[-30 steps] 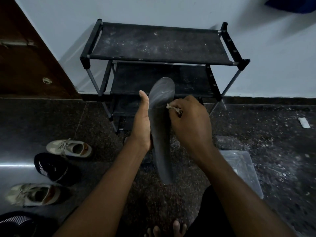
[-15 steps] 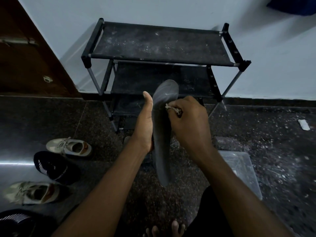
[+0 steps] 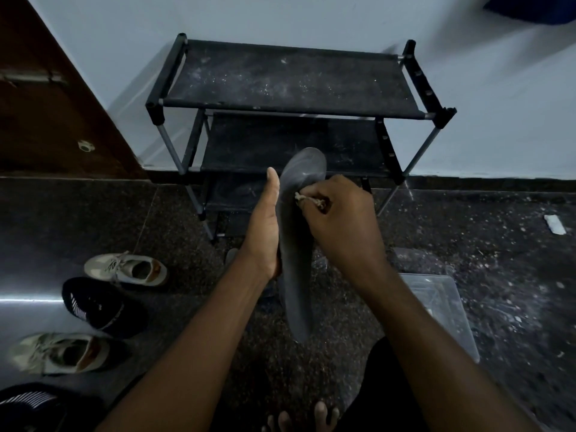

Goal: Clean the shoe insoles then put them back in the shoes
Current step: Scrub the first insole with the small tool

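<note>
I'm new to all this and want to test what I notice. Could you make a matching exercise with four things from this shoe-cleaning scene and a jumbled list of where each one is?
Things:
1. grey insole
2. small rag
3. black shoe
4. shoe rack

Places:
A. against the white wall
B. pinched in the right hand
C. on the floor between two pale shoes
D. held in the left hand

Pairs: 1-D, 2-B, 3-C, 4-A
</note>
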Tool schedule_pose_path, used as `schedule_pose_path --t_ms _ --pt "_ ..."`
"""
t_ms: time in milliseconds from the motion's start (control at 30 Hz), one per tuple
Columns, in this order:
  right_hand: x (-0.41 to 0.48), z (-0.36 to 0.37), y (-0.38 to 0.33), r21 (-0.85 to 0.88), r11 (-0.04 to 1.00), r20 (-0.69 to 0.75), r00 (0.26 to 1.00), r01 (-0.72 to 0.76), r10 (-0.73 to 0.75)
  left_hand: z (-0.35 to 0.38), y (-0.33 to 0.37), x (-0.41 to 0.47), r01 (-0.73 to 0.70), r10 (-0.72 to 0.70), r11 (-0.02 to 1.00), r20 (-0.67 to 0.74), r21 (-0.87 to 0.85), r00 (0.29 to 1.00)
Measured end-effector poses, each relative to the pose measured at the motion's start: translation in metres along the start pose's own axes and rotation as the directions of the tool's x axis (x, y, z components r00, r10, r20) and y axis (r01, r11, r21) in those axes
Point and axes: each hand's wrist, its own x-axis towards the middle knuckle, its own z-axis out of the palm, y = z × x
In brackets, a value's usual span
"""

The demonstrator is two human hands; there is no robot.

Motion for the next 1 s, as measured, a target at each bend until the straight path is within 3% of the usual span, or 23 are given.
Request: schedule_pose_path --t_ms 200,400,700,867,1000 --pt "-0.003 -0.002 -0.009 0.096 0.993 0.128 0.989 0.068 -0.08 0.001 0.004 -0.004 -0.011 0.01 0.999 -0.035 -0.034 0.999" --pt "-0.002 -0.003 -0.001 0.045 0.999 0.001 1.0 -0.028 0.028 0.003 -0.001 -0.003 0.02 -0.02 0.999 -0.014 -0.035 1.0" --pt "-0.003 -0.002 -0.008 0.112 0.992 0.115 0.99 0.063 -0.076 0.006 0.004 -0.009 0.027 -0.03 0.997 -0.045 -0.068 0.999" --pt "-0.001 -0.002 -0.003 0.094 0.995 -0.009 1.0 -0.018 0.019 0.011 0.001 -0.008 0.06 -0.061 0.995 -0.007 -0.081 0.998" --pt "-0.002 -0.001 -0.006 0.109 0.994 -0.007 1.0 0.014 -0.014 0.01 0.001 -0.008 0.072 -0.071 0.995 0.012 -0.073 0.997"
